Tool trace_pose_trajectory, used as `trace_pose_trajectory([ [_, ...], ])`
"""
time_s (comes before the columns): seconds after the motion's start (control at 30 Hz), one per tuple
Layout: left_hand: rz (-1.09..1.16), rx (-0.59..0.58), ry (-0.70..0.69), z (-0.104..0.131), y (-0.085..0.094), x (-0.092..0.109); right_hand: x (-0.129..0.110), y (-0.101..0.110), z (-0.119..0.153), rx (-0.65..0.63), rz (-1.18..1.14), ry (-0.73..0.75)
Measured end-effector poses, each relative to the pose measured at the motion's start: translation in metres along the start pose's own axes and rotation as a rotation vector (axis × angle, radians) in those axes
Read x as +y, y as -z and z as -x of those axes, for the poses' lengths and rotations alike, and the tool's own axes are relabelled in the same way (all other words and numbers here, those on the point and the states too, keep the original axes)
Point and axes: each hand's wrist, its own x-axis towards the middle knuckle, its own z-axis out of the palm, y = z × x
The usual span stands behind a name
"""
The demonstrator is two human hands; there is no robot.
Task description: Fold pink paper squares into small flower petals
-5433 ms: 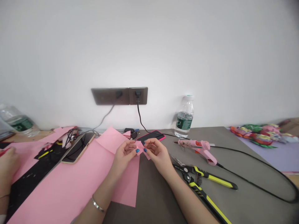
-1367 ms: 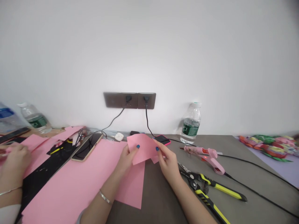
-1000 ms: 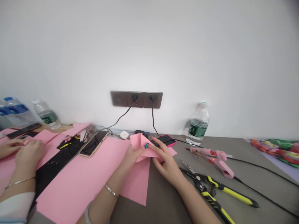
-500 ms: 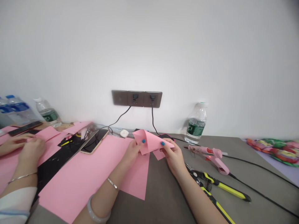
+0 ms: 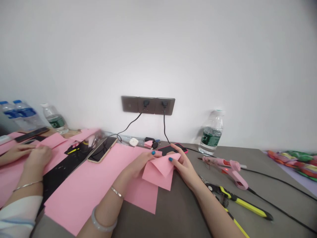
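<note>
A small folded piece of pink paper point(image 5: 159, 175) is held between both my hands above the table. My left hand point(image 5: 141, 163) grips its left upper edge, the thumb with its blue nail on top. On the right side, my right hand point(image 5: 182, 165) pinches the folded flap between thumb and fingers. The paper's folded triangular point faces down toward me. Larger pink sheets point(image 5: 91, 178) lie under and to the left of my left forearm.
A pink glue gun point(image 5: 231, 168) with a cord and yellow-black pliers point(image 5: 242, 200) lie at right. Behind are a water bottle point(image 5: 211, 134), a phone point(image 5: 103, 150) and a dark pink-edged phone point(image 5: 173, 148). At left, a co-worker's hands point(image 5: 37, 158) handle pink paper.
The folded paper has come down and turned in my hands, its pointed flap now facing me. The dark phone behind shows more. The view has shifted slightly.
</note>
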Motion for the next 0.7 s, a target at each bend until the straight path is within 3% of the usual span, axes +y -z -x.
trace_pose_trajectory([
  [0.1, -0.18, -0.06, -0.047, 0.001, -0.004, -0.003, 0.001, -0.003, -0.001, -0.04, 0.045, 0.045],
  [0.23, -0.347, -0.025, -0.1, -0.001, -0.006, -0.007, 0.003, -0.003, -0.002, 0.0, 0.056, 0.026],
  [0.47, -0.317, -0.089, -0.052, 0.002, -0.01, -0.006, 0.001, -0.004, -0.001, 0.068, 0.158, -0.008],
  [0.7, -0.394, -0.045, -0.054, 0.002, -0.013, -0.009, -0.001, -0.005, 0.002, 0.094, 0.174, -0.005],
])
